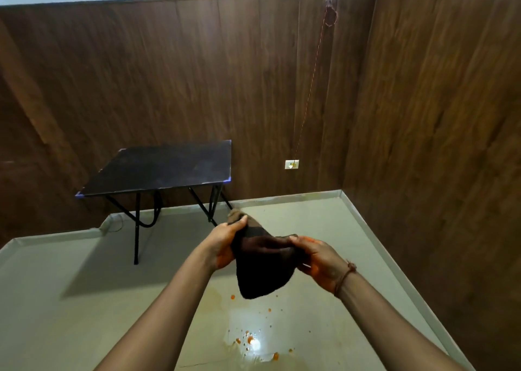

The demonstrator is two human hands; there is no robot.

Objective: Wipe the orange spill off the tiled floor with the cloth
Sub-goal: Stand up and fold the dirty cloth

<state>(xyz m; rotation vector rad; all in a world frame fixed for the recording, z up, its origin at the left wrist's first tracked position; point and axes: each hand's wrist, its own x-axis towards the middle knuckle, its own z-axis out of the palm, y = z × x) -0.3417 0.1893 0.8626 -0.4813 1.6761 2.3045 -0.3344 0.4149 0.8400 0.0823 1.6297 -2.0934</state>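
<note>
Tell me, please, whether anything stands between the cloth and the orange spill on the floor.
Nothing visible does. The cloth, gripped by the left hand and right hand, hangs over the orange spill; the table stands farther back, off to the left.

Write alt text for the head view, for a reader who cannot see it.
The left hand and right hand hold a dark cloth in the air above the orange spill, scattered drops on the pale floor. A black table stands behind, against wood-panelled walls.
</note>
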